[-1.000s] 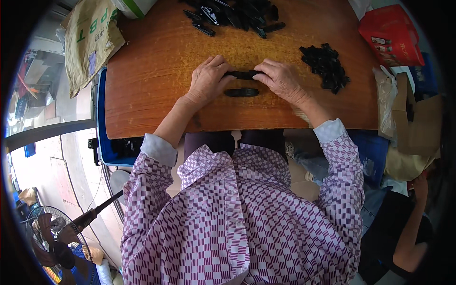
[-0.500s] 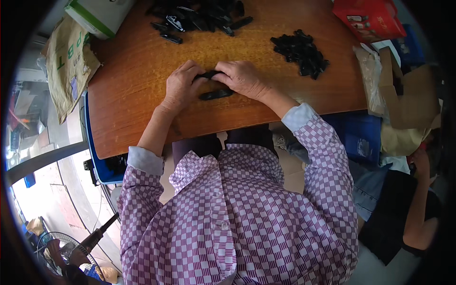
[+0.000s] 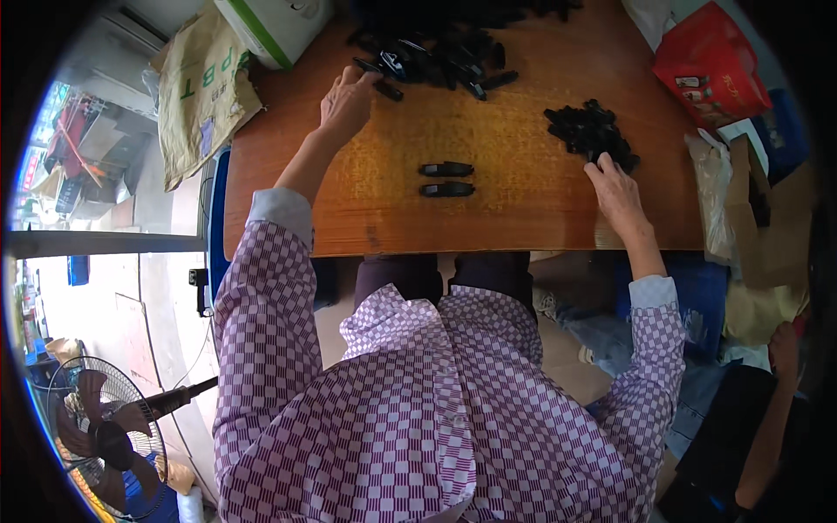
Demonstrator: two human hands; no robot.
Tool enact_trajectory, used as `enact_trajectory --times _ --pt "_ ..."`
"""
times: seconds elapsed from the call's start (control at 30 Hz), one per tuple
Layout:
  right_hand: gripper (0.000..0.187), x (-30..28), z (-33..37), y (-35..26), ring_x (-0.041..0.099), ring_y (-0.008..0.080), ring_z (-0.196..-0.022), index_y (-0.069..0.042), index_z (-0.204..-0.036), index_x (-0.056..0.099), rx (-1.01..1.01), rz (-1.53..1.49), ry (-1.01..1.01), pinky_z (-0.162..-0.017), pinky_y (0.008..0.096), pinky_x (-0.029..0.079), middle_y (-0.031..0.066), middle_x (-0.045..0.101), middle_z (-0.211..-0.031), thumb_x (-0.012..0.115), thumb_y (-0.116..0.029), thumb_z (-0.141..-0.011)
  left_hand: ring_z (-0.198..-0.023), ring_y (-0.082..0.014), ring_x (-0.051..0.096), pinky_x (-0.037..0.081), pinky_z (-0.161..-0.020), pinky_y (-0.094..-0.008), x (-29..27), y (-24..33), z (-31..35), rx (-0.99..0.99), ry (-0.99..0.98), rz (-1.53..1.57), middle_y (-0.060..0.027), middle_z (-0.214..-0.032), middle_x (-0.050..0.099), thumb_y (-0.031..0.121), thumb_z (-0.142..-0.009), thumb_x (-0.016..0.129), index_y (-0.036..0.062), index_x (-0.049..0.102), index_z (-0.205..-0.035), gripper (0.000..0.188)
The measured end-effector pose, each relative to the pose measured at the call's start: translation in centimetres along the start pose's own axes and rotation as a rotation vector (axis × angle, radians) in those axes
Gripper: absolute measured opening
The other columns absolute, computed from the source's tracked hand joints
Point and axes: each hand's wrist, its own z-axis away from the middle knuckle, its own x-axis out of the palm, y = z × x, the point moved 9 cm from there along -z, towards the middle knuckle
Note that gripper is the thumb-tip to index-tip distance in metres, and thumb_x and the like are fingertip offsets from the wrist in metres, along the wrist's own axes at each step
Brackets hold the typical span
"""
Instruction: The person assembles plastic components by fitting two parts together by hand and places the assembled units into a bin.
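Two long black plastic pieces [image 3: 446, 179] lie side by side in the middle of the wooden table [image 3: 523, 218]. My left hand [image 3: 347, 100] reaches far out to the edge of a big heap of long black parts [image 3: 445, 57] and its fingers touch one of them. My right hand [image 3: 617, 192] rests at the near edge of a smaller pile of small black parts [image 3: 591, 131], fingertips in the pile. Whether either hand grips a part is hidden by the fingers.
A tan sack [image 3: 202, 91] and a white-and-green container [image 3: 275, 26] sit at the table's left end. A red box [image 3: 711, 65] and plastic bags [image 3: 715, 196] stand at the right. A floor fan [image 3: 105, 436] is at lower left. Another person's arm [image 3: 772, 418] shows at lower right.
Both hands left the two black pieces at the table's middle. The left hand moved out to the far heap, the right hand to the small pile on the right.
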Motion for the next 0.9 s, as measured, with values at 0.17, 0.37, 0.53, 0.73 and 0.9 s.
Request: enact_trajectory --times 0.17,0.37,0.53,0.73,0.9 --pt "0.027 -0.5 -0.4 -2.5 0.061 0.0296 -0.096 -0.006 -0.107 0.06 -0.21 0.0 0.085 -0.074 0.0401 0.057 0.0116 0.052 -0.105 0.06 0.004 -0.082 -0.115 -0.0244 0.054 0.05 -0.09 -0.0421 1.2 2.2 -0.3 0.099 -0.091 -0.097 -0.0054 -0.116 0.056 0.017 -0.089 0.062 0.0184 0.062 -0.121 0.032" --pt "0.027 -1.1 -2.3 -8.9 0.062 0.0296 -0.101 -0.005 -0.111 0.061 -0.411 -0.171 0.244 -0.078 0.0402 0.055 0.0113 0.055 -0.112 0.058 0.002 -0.085 -0.112 -0.0266 0.057 0.05 -0.09 -0.0422 3.2 8.7 2.4 0.2 -0.235 -0.014 -0.0053 -0.115 0.057 0.021 -0.09 0.064 0.0148 0.062 -0.12 0.031" --pt "0.019 0.1 -3.1 -7.7 0.063 0.0291 -0.095 -0.005 -0.107 0.06 -0.243 -0.361 0.159 -0.072 0.04 0.056 0.0126 0.055 -0.112 0.06 -0.003 -0.088 -0.109 -0.0288 0.059 0.049 -0.09 -0.0418 2.4 12.0 4.7 0.257 -0.211 0.161 -0.0063 -0.113 0.058 0.023 -0.089 0.065 0.012 0.063 -0.118 0.031" --pt "0.022 1.3 -5.4 -5.0 0.064 0.0325 -0.089 -0.004 -0.114 0.057 0.15 -0.631 0.144 -0.074 0.0395 0.052 0.0158 0.06 -0.104 0.062 -0.006 -0.092 -0.108 -0.0283 0.059 0.049 -0.089 -0.0405 2.6 9.2 5.7 0.087 -0.156 0.258 -0.0062 -0.109 0.058 0.025 -0.09 0.065 0.0115 0.066 -0.112 0.026" --pt "0.029 3.0 -6.5 -4.5 0.063 0.0325 -0.087 -0.003 -0.113 0.055 0.164 -0.543 0.077 -0.074 0.0408 0.051 0.0143 0.061 -0.094 0.069 -0.013 -0.09 -0.101 -0.0287 0.061 0.05 -0.085 -0.0405 2.7 10.0 6.1 0.207 -0.102 0.254 -0.0064 -0.109 0.058 0.026 -0.089 0.066 0.0096 0.066 -0.112 0.028"
